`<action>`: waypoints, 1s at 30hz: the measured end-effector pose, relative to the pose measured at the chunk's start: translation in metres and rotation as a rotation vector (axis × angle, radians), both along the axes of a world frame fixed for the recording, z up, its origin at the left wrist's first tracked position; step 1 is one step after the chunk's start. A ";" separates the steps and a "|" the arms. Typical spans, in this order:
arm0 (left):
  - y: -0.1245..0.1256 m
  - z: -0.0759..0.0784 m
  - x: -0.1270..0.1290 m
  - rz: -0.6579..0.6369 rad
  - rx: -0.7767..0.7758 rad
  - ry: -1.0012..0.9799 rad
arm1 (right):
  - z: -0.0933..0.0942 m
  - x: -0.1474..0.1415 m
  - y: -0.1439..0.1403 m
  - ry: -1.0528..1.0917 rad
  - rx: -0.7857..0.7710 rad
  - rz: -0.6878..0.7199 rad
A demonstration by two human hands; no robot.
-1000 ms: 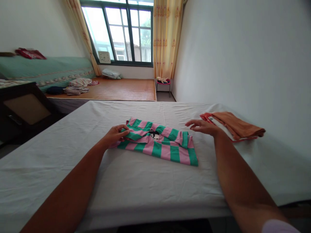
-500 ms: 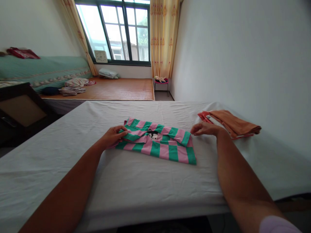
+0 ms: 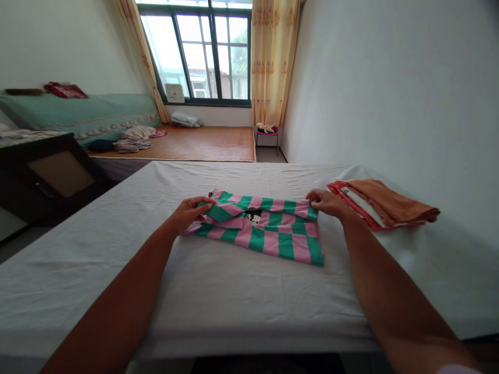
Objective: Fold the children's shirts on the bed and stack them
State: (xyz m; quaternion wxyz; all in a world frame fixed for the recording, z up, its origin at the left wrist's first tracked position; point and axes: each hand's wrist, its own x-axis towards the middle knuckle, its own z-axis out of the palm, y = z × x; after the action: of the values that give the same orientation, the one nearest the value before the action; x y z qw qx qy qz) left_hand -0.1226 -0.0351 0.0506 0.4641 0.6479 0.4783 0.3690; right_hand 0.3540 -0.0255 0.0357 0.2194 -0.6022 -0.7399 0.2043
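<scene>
A pink and green checked garment (image 3: 273, 241) lies partly folded on the white-covered table (image 3: 249, 306). Its far edge is turned over toward me, and a small black-and-white print shows near the middle. At the garment's left end, my left hand (image 3: 192, 214) pinches the folded layer between thumb and fingers. My right hand (image 3: 324, 201) is closed on the far right corner of the turned-over strip. The garment's exact kind cannot be told from its folded shape.
Folded orange-brown and red clothes (image 3: 384, 202) lie at the table's right, by the wall. Beyond the table stands a bed with a brown mat (image 3: 218, 143) and some clothes (image 3: 134, 139). A dark cabinet (image 3: 58, 166) is at left, a small pink stool (image 3: 267, 131) near the curtain.
My left hand has lifted and shifted the left part of the fold. My right hand has moved onto the far right corner. The view has turned slightly left.
</scene>
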 end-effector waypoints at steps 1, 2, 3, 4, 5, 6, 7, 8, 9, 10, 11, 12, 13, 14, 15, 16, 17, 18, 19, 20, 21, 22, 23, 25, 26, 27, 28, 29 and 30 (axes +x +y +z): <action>-0.001 0.002 -0.001 -0.013 -0.003 0.004 | -0.002 0.002 0.001 0.020 -0.010 -0.017; -0.001 0.003 -0.003 -0.039 -0.023 0.029 | -0.003 0.003 0.001 0.028 -0.045 -0.009; -0.002 0.003 -0.004 -0.079 -0.058 0.071 | -0.005 0.003 0.001 0.024 -0.091 0.013; -0.002 0.003 -0.006 -0.128 -0.102 0.117 | -0.006 0.002 0.001 0.007 -0.130 0.038; -0.003 0.003 -0.008 -0.176 -0.145 0.156 | -0.007 0.000 0.001 -0.017 -0.152 0.056; -0.003 0.003 -0.010 -0.215 -0.180 0.185 | -0.007 -0.001 0.000 -0.046 -0.154 0.068; -0.004 0.003 -0.011 -0.242 -0.199 0.200 | -0.007 -0.002 0.000 -0.076 -0.145 0.075; -0.004 0.003 -0.012 -0.256 -0.204 0.206 | -0.008 -0.004 0.000 -0.108 -0.129 0.079; -0.005 0.004 -0.011 -0.249 -0.191 0.203 | -0.007 -0.005 0.000 -0.138 -0.111 0.079; -0.005 0.005 -0.009 -0.223 -0.163 0.197 | -0.007 -0.007 0.000 -0.166 -0.089 0.074; -0.006 0.006 -0.006 -0.180 -0.116 0.186 | -0.006 -0.009 0.000 -0.193 -0.055 0.060; -0.008 0.008 -0.001 -0.132 -0.060 0.164 | -0.005 -0.013 0.000 -0.218 -0.002 0.036; -0.009 0.010 0.005 -0.099 -0.005 0.129 | -0.003 -0.018 0.000 -0.240 0.068 0.009; -0.011 0.012 0.011 -0.091 0.042 0.082 | -0.002 -0.024 0.000 -0.256 0.148 -0.015; -0.012 0.013 0.017 -0.112 0.073 0.035 | 0.001 -0.032 -0.001 -0.261 0.226 -0.029; -0.012 0.014 0.022 -0.147 0.092 -0.004 | 0.003 -0.041 -0.003 -0.252 0.287 -0.025; -0.012 0.013 0.025 -0.174 0.104 -0.022 | 0.005 -0.050 -0.004 -0.229 0.322 0.000; -0.011 0.011 0.026 -0.173 0.122 -0.014 | 0.006 -0.059 -0.007 -0.198 0.333 0.036; -0.008 0.008 0.026 -0.141 0.157 0.026 | 0.008 -0.067 -0.009 -0.170 0.333 0.072; -0.005 0.004 0.023 -0.088 0.212 0.094 | 0.008 -0.076 -0.012 -0.150 0.329 0.103; -0.001 -0.001 0.020 -0.032 0.283 0.175 | 0.009 -0.084 -0.015 -0.137 0.325 0.125; 0.003 -0.006 0.016 0.018 0.366 0.256 | 0.009 -0.091 -0.019 -0.128 0.322 0.141; 0.007 -0.011 0.013 0.055 0.450 0.329 | 0.009 -0.099 -0.022 -0.117 0.319 0.152; 0.015 -0.020 0.009 0.106 0.585 0.438 | 0.009 -0.114 -0.028 -0.078 0.307 0.193; 0.019 -0.025 0.010 0.123 0.624 0.480 | 0.009 -0.122 -0.031 -0.050 0.301 0.226; 0.022 -0.029 0.011 0.130 0.647 0.525 | 0.009 -0.131 -0.034 -0.021 0.295 0.265; 0.025 -0.034 0.014 0.127 0.657 0.578 | 0.008 -0.139 -0.037 0.002 0.291 0.306; 0.028 -0.038 0.017 0.115 0.657 0.638 | 0.008 -0.148 -0.040 0.018 0.289 0.346; 0.030 -0.043 0.020 0.097 0.648 0.698 | 0.007 -0.155 -0.042 0.024 0.287 0.383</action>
State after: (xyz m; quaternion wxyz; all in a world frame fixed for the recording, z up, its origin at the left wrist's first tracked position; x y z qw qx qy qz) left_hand -0.1027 -0.0048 0.0079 0.0323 0.8214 0.4955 0.2806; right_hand 0.1986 -0.0677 0.0430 0.2686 -0.4109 -0.8595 0.1422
